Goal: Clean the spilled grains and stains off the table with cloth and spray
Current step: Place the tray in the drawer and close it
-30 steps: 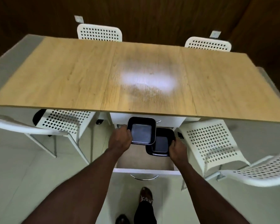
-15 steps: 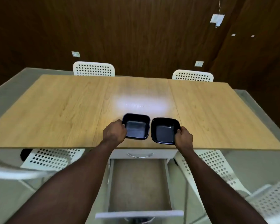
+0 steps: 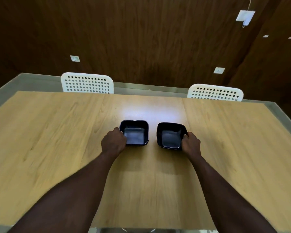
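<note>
A person's left hand (image 3: pixel 113 143) and right hand (image 3: pixel 191 144) each grip a square black bowl (image 3: pixel 135 133) (image 3: pixel 171 134) (standing slightly apart) on the light wooden table (image 3: pixel 57 135).

A: Loose items in view?
B: Two black square bowls, both empty; left bowl (image 3: pixel 135 134) and right bowl (image 3: pixel 171 136) side by side, a gap between.
A: Background?
B: Left chair (image 3: pixel 87 83) and right chair (image 3: pixel 215 92), white, perforated; dark wood-panelled wall (image 3: pixel 141 39); wall socket (image 3: pixel 75 58).
</note>
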